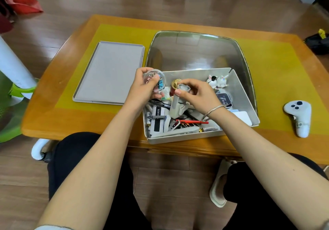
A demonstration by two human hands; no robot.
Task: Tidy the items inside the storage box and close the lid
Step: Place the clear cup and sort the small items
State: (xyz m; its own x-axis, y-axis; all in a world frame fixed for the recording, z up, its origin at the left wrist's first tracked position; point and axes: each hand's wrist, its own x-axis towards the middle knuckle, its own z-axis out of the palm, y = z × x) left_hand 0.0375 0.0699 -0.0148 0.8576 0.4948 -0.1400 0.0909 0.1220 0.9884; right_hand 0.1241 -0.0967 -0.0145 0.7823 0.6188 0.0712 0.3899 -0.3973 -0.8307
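A: Storage box [246, 96], where's it sitting?
B: Near front edge of the table [53, 119], right of centre; lid [110, 73] is lying flat on the mat just left of it, so box is standing open; inside it's cluttered w/ pens, batteries, two small rabbit figurines [217, 80] at the back.
A: Hands?
B: Left hand [142, 85] is gripping a clear round container [154, 80] of clips, fingers curled round it, above box's left wall; right hand [197, 94] is pinching the top of a pale upright gadget [179, 103] standing in the box.
A: Anything else on the table?
B: White controller [299, 117] is lying near the right edge, well apart from box.
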